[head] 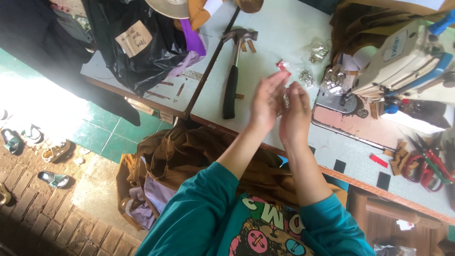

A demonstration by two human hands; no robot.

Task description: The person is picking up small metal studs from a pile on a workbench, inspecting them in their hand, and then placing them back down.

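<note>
Shiny, crinkly clear plastic is what I've got between my hands, a small packet w/ something glittery inside, held up over the near edge of the pale worktop. Left hand and right hand are close together, palms facing, fingers mostly straight and only lightly curled at the tips; both seem to pinch the packet, but most of it is hidden behind my fingers so I can't tell how firm the hold is.

Risks, as I judge them: grip looks light and the plastic is slick, so it could slip and drop to the worktop edge or on down into the brown cloth piled below, where small bits would be hard to find. If the packet tears or is open, the contents could scatter. Similar shiny packets lie further back, near the sewing machine, so it could get mixed up w/ them if I put it down carelessly. Hammer lies well to the left, not a worry.

Direction: too little of the packet shows to be sure. The visible sliver runs roughly along the gap between my palms, i.e. long axis approx. away from me toward the machine side; which end leads I can't tell.
</note>
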